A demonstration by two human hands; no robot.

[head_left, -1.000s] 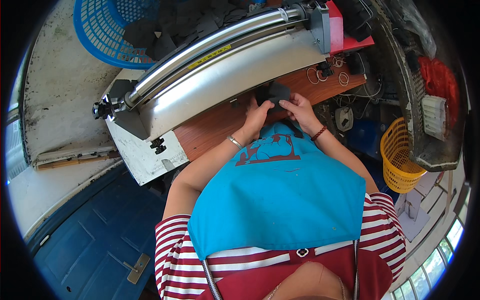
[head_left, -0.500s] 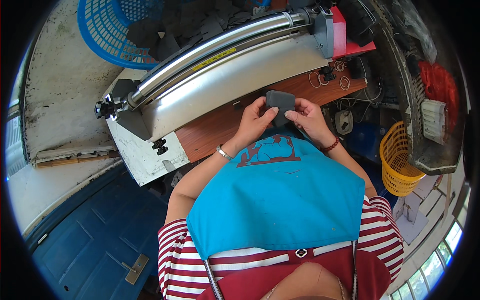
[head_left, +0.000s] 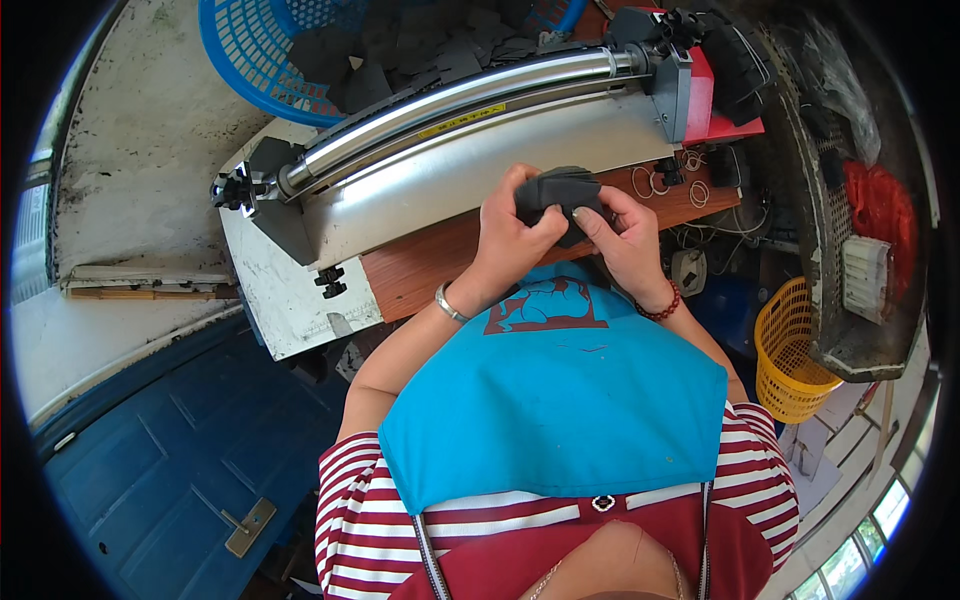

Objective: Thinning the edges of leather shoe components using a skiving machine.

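Observation:
A small stack of dark grey flat pieces (head_left: 562, 190) is held between my two hands, in front of the metal roller machine. My left hand (head_left: 510, 232) wraps the stack's left side, its thumb pressed on the near face. From the right, my right hand (head_left: 628, 243) pinches the stack's lower right edge between thumb and fingers. The upper edges of the pieces look slightly fanned. What the pieces are made of is hard to make out. Many similar dark pieces (head_left: 440, 50) lie in a blue plastic basket (head_left: 262, 75) beyond the machine.
The machine's shiny roller (head_left: 450, 110) spans the far side above a sloping metal plate (head_left: 400, 185). A brown wooden board (head_left: 420, 265) lies in front. Loose wires (head_left: 697, 190) curl at its right end. A yellow basket (head_left: 795, 350) stands at right, a blue door (head_left: 150, 440) at lower left.
The stack has gone from squared up to tilted and fanned at its top. My left hand has turned and closed further around it. The whole view has shifted slightly.

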